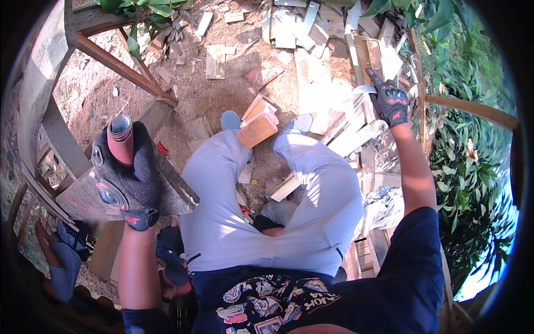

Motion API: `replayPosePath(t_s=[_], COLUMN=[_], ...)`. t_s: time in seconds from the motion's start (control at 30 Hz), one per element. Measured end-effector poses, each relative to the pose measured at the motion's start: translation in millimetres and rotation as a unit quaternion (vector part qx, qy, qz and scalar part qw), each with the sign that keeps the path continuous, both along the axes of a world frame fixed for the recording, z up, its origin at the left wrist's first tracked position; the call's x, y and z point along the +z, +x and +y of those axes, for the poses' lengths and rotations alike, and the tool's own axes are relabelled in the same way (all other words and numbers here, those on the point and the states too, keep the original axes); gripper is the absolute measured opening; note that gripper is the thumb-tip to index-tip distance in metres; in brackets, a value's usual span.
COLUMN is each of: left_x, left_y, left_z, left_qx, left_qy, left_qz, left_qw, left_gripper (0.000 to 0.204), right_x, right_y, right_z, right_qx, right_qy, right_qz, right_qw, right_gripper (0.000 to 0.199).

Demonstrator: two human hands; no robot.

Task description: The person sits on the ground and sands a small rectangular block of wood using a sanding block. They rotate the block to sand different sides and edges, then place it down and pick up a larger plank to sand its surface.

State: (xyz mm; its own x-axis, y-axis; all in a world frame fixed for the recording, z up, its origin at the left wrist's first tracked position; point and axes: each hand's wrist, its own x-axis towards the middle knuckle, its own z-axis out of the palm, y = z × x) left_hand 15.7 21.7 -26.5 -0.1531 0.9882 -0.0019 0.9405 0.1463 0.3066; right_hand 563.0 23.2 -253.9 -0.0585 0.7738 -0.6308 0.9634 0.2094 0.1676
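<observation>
My left hand, in a black glove, is closed around a rolled reddish-brown sheet of sandpaper, held upright over a weathered wooden board. My right hand, also gloved in black, reaches out to the right and grips a pale, flat piece of wood among a heap of planks. I sit with my knees apart in light grey trousers, feet on the dirt.
A curved wooden frame with reddish braces stands at the left. Offcuts and blocks litter the ground between my feet. Stacked planks lie at the right, green plants beyond. Sandals lie lower left.
</observation>
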Motion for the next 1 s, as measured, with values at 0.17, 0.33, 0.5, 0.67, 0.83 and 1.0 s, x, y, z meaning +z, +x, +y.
replayPosePath(t_s=[0.17,0.33,0.5,0.67,0.83,1.0], left_x=[10.7,7.6,1.3,35.9,99.0,132.8], left_y=[2.2,-7.2,-16.0,-20.6,-12.1,-37.8], left_z=[7.2,5.7,-4.0,-42.3,-167.2,-276.0], left_qx=[-0.029,-0.035,-0.026,0.006,0.030,0.150], left_qy=[-0.027,0.017,0.017,0.167,0.173,0.097], left_qz=[0.026,-0.024,-0.083,-0.265,-0.343,-0.382], left_qw=[0.999,0.999,0.996,0.950,0.923,0.907], left_gripper=[0.032,0.028,0.036,0.041,0.061,0.058], right_x=[124.3,211.3,284.3,319.0,305.5,318.3], right_y=[-46.3,-115.3,-200.0,-274.5,-296.1,-337.7], right_z=[-1.0,-31.2,-63.5,-90.2,-121.3,-145.4], right_qx=[-0.004,0.090,0.265,0.392,0.441,0.519], right_qy=[0.010,0.002,-0.050,-0.108,-0.112,-0.157], right_qz=[0.115,0.200,0.193,0.224,0.258,0.274], right_qw=[0.993,0.976,0.943,0.886,0.852,0.794], right_gripper=[0.076,0.076,0.065,0.065,0.063,0.041])
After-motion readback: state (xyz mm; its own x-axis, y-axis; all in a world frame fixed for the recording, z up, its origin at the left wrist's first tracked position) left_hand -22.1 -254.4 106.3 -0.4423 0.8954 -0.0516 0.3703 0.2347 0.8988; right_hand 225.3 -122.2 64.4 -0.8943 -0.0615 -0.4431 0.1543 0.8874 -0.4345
